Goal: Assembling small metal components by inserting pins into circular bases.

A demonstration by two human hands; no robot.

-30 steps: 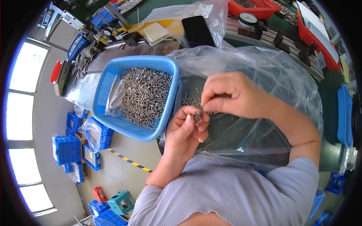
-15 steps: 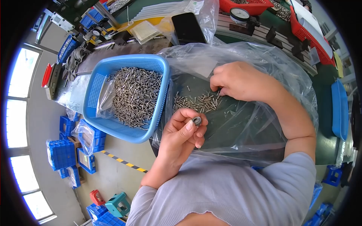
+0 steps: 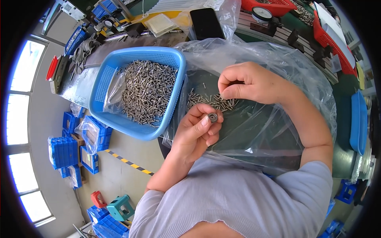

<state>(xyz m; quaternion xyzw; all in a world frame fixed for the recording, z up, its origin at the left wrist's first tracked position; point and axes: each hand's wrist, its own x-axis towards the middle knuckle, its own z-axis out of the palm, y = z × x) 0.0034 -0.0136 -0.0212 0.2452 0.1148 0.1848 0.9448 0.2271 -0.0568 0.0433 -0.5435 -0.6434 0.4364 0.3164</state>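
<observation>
Workshop: green bench (image 3: 349, 119) on the right, grey floor on the left with stacked blue bins (image 3: 63, 150).
Plastic sheet: clear bag (image 3: 278, 131) spread over the bench; thin, soft and probably slippery under the parts.
Basket: blue plastic basket (image 3: 107, 79) at far left, filled with many small metal pins (image 3: 147, 93) lying on a clear liner.
Loose pile: small heap of pins (image 3: 210, 101) on the plastic sheet, between both hands.
Right hand: right hand (image 3: 254, 83) curled over the heap, fingertips closed together; whether it pinches a pin, I cannot tell.
Left hand: left hand (image 3: 196, 133) nearly closed, thumb and fingers holding a small round metal ring (image 3: 213, 117).
Handling: the ring looks light, stiff and smooth; best pinched at its outer rim.
</observation>
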